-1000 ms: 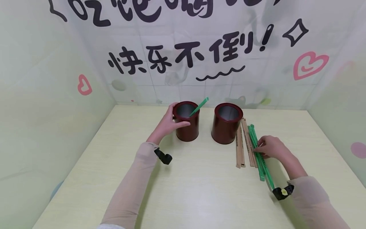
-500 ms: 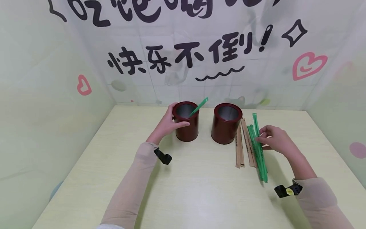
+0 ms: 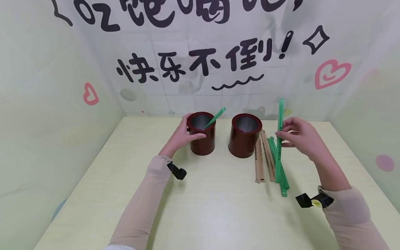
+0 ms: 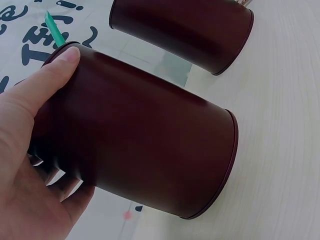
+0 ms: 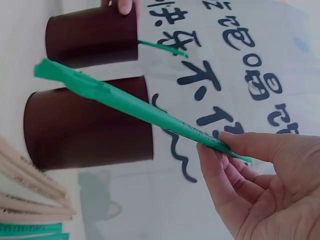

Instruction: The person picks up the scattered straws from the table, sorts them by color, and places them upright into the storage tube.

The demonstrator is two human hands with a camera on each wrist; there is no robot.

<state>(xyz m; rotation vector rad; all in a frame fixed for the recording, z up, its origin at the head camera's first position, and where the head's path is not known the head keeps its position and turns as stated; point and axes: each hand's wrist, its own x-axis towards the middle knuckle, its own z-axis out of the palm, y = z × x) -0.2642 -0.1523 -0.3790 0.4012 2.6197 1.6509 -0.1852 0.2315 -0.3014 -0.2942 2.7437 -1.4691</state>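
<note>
My left hand (image 3: 180, 138) grips the left dark-red round canister (image 3: 203, 144) near its top, thumb across the front and fingers round the far side. One green paper-wrapped stick (image 3: 217, 116) leans out of that canister's mouth. My right hand (image 3: 301, 136) pinches another green paper-wrapped stick (image 5: 125, 102) between thumb and fingertips, near its upper end in the right wrist view. It stands almost upright in the head view, overlapping the green sticks (image 3: 283, 182) on the table. The second dark-red canister (image 3: 244, 142) stands upright to the left of the right hand, its mouth facing up.
Several brown paper-wrapped sticks (image 3: 258, 166) lie beside the second canister, left of the green ones. A printed cloth wall (image 3: 140, 100) with black lettering rises behind the pale wooden table (image 3: 218, 208). Side walls stand left and right.
The right hand has lifted a green stick from the bunch, moving up and away from the person and turning the stick more upright. The left hand stays on its canister.
</note>
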